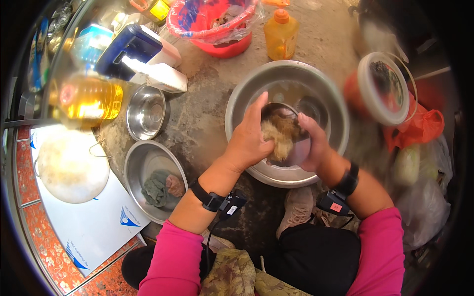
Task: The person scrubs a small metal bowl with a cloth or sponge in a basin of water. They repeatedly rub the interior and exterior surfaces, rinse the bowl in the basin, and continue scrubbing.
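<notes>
My left hand (249, 138) is at the left side of a small metal bowl (300, 148), its thumb against a tan fibrous scrubber (279, 135) that lies inside. On the opposite side my right hand (314, 142) grips the same bowl, thumb along the rim. Both hands hold the bowl tilted above a large metal basin (234, 107) with some water in it. The undersides of the bowl and the fingers beneath it are hidden. Another roundish shape in the basin water, behind the bowl, is too unclear to name.
Left of the basin are a metal basin with cloths (157, 188), a shiny steel bowl (146, 111), an oil bottle (92, 98) and a round lid (74, 166). Beyond stand a lined red tub (222, 48) and an orange pump bottle (281, 35). A lidded bucket (385, 88) sits right.
</notes>
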`<state>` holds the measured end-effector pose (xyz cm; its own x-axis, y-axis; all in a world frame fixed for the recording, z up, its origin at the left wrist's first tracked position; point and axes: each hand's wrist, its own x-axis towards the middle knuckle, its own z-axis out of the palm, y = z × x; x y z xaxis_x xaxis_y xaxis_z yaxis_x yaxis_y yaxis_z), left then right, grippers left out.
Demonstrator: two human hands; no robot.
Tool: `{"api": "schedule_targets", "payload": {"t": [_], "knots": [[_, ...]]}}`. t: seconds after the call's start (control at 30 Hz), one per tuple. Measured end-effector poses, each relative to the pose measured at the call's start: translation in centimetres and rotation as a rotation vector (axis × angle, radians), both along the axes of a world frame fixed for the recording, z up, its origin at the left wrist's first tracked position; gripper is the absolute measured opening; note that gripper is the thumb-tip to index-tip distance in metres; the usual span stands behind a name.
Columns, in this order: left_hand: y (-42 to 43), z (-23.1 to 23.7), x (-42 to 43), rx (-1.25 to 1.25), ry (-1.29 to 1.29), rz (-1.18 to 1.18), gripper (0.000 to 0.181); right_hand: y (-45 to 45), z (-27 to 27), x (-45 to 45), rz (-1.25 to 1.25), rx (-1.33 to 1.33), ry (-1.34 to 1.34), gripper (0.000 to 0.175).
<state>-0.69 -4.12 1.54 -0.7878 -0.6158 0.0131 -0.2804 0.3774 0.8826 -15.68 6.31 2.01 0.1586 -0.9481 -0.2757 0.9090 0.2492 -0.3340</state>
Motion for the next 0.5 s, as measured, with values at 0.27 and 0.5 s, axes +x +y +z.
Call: {"api": "schedule_targets", "payload": {"t": [0.27,0.5], "knots": [[-0.1,-0.5,-0.1,-0.361,0.035,0.107,0.075,-0.1,0.5,-0.2,0.055,0.044,-0.075,0.053],[-0.9,-1.2,0.0,-0.230,0.057,0.114,0.065,-0.2,0.2,-0.4,0.054,0.046,-0.027,0.062]]}}
